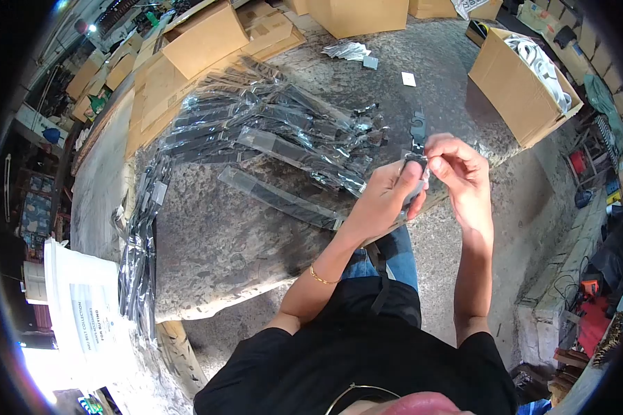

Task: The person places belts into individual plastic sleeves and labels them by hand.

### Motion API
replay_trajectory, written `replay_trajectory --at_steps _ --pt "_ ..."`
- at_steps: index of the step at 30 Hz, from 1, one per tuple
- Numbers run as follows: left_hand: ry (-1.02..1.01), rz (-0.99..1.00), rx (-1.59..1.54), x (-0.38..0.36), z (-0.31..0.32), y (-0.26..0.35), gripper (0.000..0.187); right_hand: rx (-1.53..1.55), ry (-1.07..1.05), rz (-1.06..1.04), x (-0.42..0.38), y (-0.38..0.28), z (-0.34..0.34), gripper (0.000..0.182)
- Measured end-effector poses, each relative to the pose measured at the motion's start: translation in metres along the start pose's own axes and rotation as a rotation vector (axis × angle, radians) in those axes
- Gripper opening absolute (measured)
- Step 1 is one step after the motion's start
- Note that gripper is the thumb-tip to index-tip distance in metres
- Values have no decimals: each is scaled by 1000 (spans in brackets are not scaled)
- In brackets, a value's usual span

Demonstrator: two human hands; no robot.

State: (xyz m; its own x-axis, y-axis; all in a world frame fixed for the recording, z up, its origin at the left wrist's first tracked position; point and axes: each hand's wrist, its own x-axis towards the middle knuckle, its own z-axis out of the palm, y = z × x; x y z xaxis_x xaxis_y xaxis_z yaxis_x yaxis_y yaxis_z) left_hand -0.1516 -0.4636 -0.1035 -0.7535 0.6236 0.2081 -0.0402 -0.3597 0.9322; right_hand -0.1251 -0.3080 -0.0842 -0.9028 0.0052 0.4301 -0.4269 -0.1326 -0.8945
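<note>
My left hand (387, 194) is closed around a black belt, its thumb lying along the top of it. A black piece with a hook-like outline (417, 124) sticks up beyond the fingers. My right hand (462, 164) pinches with thumb and forefinger at the upper end of the belt, where something small and shiny shows. What exactly sits between those fingertips is too small to tell. Left of my hands, a heap of black belts in clear plastic sleeves (277, 117) spreads over the dark table (214, 228). One sleeved belt (277, 197) lies apart, nearest to me.
Cardboard boxes (204, 41) stand along the far edge. An open carton (512, 90) with white strips inside is at the right. Small cards (346, 50) and a white tag (408, 79) lie on the table. More belts (138, 256) hang over its left edge beside a white bucket (83, 297).
</note>
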Motion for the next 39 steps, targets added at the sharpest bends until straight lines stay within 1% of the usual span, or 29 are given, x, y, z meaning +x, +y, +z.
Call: replay_trajectory --at_steps 1,2,4,5,6,8,9,10,12,13,14,15,16,17,18,19,20,22,23,25,27,29,30,32,33,35,36,38,39 --pt "-8 0 65 1 0 3 34 -42 31 -62 1 2 1 7" --pt "-18 -1 130 2 -1 5 31 -42 32 -66 2 1 3 7" --pt "-28 -4 78 1 -4 9 27 319 74 -59 2 -2 7 13" --pt "-37 -6 23 1 -6 11 23 259 131 -86 3 -6 9 18" --pt "-36 1 24 1 -7 14 23 258 125 -90 2 -7 8 18" --pt "-37 34 -54 1 -7 21 21 112 105 60 0 -7 2 16" --pt "-36 65 -118 3 -5 21 22 69 21 124 0 -6 1 15" --pt "-38 74 -118 4 -8 21 22 -49 -23 199 -1 -9 1 13" --pt "-219 57 -228 7 -18 21 25 -8 -86 90 5 -9 7 14" --pt "-240 39 -295 7 -19 21 31 -9 -92 84 10 -12 10 14" --pt "-239 44 -290 8 -20 22 31 -50 -131 13 16 -18 13 14" --pt "-307 81 -439 10 -22 25 33 -89 -170 -61 20 -21 16 15" --pt "-376 118 -586 11 -24 28 36 -88 -176 -71 23 -21 17 15" --pt "-350 85 -610 10 -24 35 40 -78 -132 -41 25 -21 19 16" --pt "-350 96 -602 11 -25 38 40 -69 -91 -10 28 -22 20 18" --pt "-383 94 -664 12 -26 39 41 -36 -57 -26 32 -25 24 23" --pt "-414 90 -728 12 -27 39 42 -35 -67 -31 36 -29 31 23" --pt "-438 90 -760 15 -27 32 43 -146 -113 -159 42 -37 42 27" --pt "-460 96 -808 16 -27 27 43 -272 -136 -218 45 -41 43 30" --pt "-523 117 -884 17 -31 17 44 -329 -174 -257 50 -41 41 27" --pt "-508 88 -863 15 -32 17 44 -386 -212 -293 51 -41 41 23" --pt "-490 67 -839 13 -33 19 45 -495 -226 -305 53 -45 44 14" --pt "-499 45 -820 12 -33 21 44 -493 -232 -308 54 -43 45 14" --pt "-510 25 -800 12 -33 26 43 -279 -217 -323 56 -38 47 13" --pt "-482 -8 -731 11 -33 29 40 -282 -220 -325 58 -38 44 13" --pt "-399 -72 -560 12 -30 35 32 -265 -26 -401 66 -40 34 14" --pt "-402 -66 -557 13 -28 38 32 -267 -29 -407 68 -44 32 14" --pt "-260 -17 -431 14 -26 44 34 -139 91 -323 69 -56 30 14" --pt "-216 26 -420 14 -24 49 31 -58 115 -272 65 -61 29 13"
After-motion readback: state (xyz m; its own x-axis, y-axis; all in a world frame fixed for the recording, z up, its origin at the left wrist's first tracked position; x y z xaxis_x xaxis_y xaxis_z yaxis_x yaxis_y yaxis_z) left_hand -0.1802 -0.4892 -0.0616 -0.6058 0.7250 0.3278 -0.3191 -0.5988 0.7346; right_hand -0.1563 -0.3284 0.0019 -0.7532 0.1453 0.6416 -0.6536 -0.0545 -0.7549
